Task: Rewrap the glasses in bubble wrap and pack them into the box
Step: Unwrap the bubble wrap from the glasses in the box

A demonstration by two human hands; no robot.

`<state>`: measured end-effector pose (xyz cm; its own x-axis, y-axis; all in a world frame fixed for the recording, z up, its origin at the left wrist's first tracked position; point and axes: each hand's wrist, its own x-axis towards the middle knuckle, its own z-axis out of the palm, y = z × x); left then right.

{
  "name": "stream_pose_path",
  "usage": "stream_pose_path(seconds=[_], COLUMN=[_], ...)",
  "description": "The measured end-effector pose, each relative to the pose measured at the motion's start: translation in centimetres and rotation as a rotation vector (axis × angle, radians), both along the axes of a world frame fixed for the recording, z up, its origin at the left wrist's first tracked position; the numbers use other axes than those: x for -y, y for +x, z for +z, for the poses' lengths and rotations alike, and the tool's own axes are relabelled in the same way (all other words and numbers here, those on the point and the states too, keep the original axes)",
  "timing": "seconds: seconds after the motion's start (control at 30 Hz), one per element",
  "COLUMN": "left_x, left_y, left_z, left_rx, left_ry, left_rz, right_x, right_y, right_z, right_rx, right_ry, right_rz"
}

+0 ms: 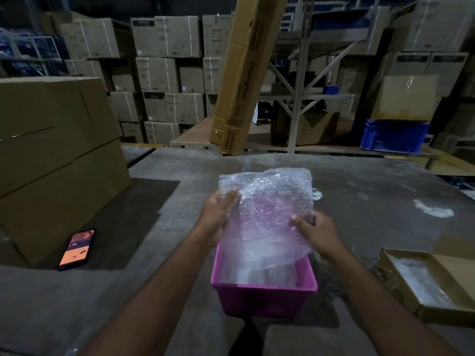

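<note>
A sheet of clear bubble wrap (267, 209) stands upright over a pink plastic box (264, 296) on the grey table; its lower edge hangs down into the box. My left hand (218, 214) grips the sheet's left edge. My right hand (314, 233) pinches its right edge, thumb on the front. More bubble wrap lies at the bottom of the box. Clear glasses (370, 268) stand dimly on the table right of the box; I cannot tell whether any glass is inside the wrap.
An open flat cardboard carton (434, 283) lies at the right. A lit phone (77, 249) rests at the left beside large stacked cardboard boxes (56, 160). A tall carton (244, 80) leans behind the table; shelves and a blue crate (393, 136) stand beyond.
</note>
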<state>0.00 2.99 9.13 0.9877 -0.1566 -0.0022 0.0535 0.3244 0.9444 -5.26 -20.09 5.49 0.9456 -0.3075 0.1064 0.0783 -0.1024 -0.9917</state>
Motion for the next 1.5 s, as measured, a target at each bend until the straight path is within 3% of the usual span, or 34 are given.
stream_pose_path(seconds=[0.07, 0.17, 0.37, 0.47, 0.63, 0.77, 0.87, 1.3, 1.4, 1.5], left_x=[-0.4, -0.5, -0.9, -2.0, -3.2, -3.5, -3.8, -3.5, -2.3, -0.6], left_y=[0.2, -0.6, -0.1, 0.6, 1.1, 1.1, 1.0, 0.3, 0.3, 0.5], left_z=[-0.7, -1.6, -2.4, -2.6, -3.0, -3.3, -3.4, -3.2, -2.9, -3.0], left_rx=[-0.021, 0.006, 0.073, 0.065, 0.040, 0.039, 0.045, 0.096, 0.121, 0.058], left_ry=[0.020, 0.313, 0.433, 0.418, 0.393, 0.395, 0.404, 0.435, 0.364, 0.251], left_rz=[-0.111, -0.204, 0.056, 0.174, 0.231, 0.223, 0.223, 0.208, 0.167, 0.145], right_x=[0.1, -0.2, -0.6, 0.0, -1.5, -4.0, -4.9, -2.8, -1.2, 0.6], right_y=[0.4, 1.2, 2.7, 3.3, 3.8, 3.7, 3.1, 2.4, 1.5, 0.9], right_z=[-0.4, -0.8, -1.6, -3.3, -5.5, -6.1, -6.8, -4.3, -2.3, -0.9], right_rx=[-0.024, -0.027, -0.050, -0.159, -0.315, -0.479, -0.520, -0.167, -0.074, 0.001], right_ry=[0.042, 0.086, 0.016, -0.339, -1.181, -1.437, -1.544, -1.318, -1.044, -0.572], right_rz=[0.000, -0.009, 0.096, 0.166, 0.471, 0.676, 0.709, 0.254, 0.027, -0.193])
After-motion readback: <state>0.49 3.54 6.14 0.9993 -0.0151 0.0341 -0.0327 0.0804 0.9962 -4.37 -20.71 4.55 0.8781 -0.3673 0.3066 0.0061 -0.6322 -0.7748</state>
